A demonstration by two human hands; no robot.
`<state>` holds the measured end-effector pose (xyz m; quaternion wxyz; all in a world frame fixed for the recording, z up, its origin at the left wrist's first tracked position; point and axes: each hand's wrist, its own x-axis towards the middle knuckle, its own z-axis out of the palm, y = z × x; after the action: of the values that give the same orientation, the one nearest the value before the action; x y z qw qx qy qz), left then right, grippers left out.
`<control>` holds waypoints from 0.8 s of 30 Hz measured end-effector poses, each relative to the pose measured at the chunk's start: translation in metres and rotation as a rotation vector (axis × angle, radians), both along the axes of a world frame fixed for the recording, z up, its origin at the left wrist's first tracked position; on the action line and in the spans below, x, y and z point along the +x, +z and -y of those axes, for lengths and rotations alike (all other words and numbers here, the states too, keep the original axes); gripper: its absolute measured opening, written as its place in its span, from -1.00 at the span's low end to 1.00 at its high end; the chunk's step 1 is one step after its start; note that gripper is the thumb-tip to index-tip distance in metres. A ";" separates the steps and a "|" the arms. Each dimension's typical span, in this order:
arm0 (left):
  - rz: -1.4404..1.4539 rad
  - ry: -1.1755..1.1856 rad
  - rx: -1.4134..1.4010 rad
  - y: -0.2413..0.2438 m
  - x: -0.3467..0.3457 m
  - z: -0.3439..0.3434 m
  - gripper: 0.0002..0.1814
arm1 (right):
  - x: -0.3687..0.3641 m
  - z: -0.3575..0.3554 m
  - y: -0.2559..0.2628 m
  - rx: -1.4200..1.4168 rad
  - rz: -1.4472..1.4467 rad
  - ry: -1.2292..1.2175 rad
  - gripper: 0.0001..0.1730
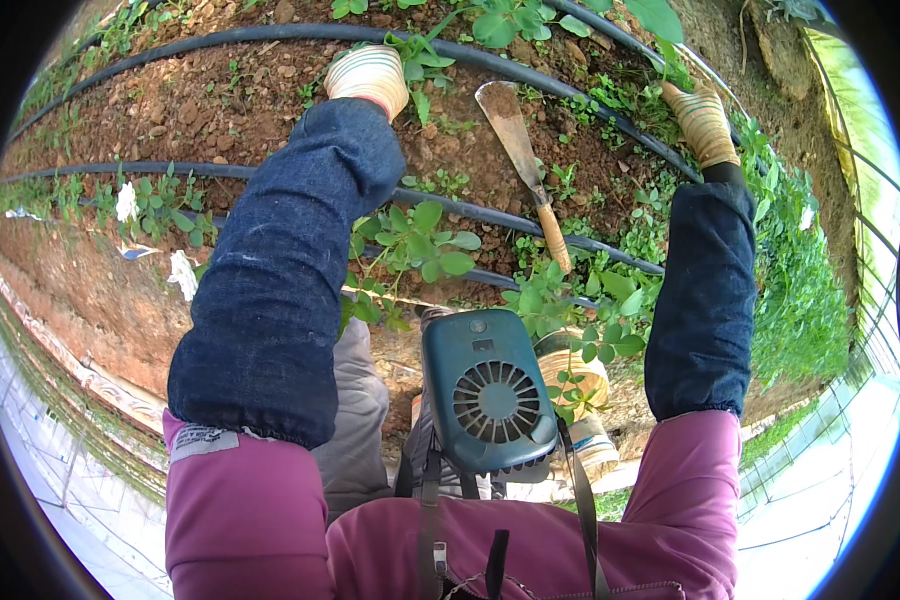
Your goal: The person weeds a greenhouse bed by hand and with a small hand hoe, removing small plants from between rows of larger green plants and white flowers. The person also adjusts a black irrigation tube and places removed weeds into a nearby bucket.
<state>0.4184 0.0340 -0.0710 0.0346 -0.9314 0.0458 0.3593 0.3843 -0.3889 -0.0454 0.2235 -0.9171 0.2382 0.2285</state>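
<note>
My left hand (369, 79), in a striped knitted glove, is down at the bed beside a black drip hose (285, 32). Green leaves (418, 56) show just past its knuckles. Its fingers are hidden, so whether they grip a stem cannot be seen. On the far right, my right hand (699, 124), also gloved, reaches into low weeds (651, 105). Its fingertips touch a green stalk, but a grip on it is not clear. Between the hands, a hand hoe (517, 139) with a soil-stained metal blade and a wooden handle lies on the reddish soil (457, 154).
More drip hoses (495, 217) cross the bed. Leafy rose plants (431, 244) stand along the near edge, with a white bloom (126, 202) at left. A teal portable fan (493, 390) hangs at my chest by straps. Dense greenery (795, 277) fills the right side.
</note>
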 end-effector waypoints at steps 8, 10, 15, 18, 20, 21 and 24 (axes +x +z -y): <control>0.001 -0.006 0.025 0.000 -0.001 0.001 -0.73 | 0.036 -0.047 -0.037 -0.336 -0.189 0.530 -0.28; 0.026 -0.025 0.000 -0.002 -0.002 0.000 -0.74 | 0.038 -0.038 -0.035 -0.355 -0.269 0.588 -0.39; 0.015 -0.012 -0.006 -0.001 -0.001 -0.002 -0.76 | 0.004 0.013 -0.010 -0.239 -0.254 0.002 -0.25; -0.011 0.002 -0.026 0.001 0.001 -0.001 -0.77 | -0.008 0.047 0.002 -0.176 -0.006 -0.261 -0.35; -0.015 0.009 -0.020 0.003 0.001 0.000 -0.76 | 0.003 0.064 0.007 0.255 0.099 -0.697 -0.36; -0.012 0.009 -0.012 0.003 0.001 0.000 -0.76 | 0.018 0.067 0.004 -0.174 -0.198 0.058 -0.31; 0.014 0.004 -0.003 0.005 0.000 0.000 -0.76 | 0.059 0.058 -0.014 -0.439 -0.281 0.378 -0.15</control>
<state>0.4186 0.0336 -0.0663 0.0330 -0.9341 0.0443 0.3526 0.4433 -0.4469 -0.0597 -0.0610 -0.9308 0.1359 0.3338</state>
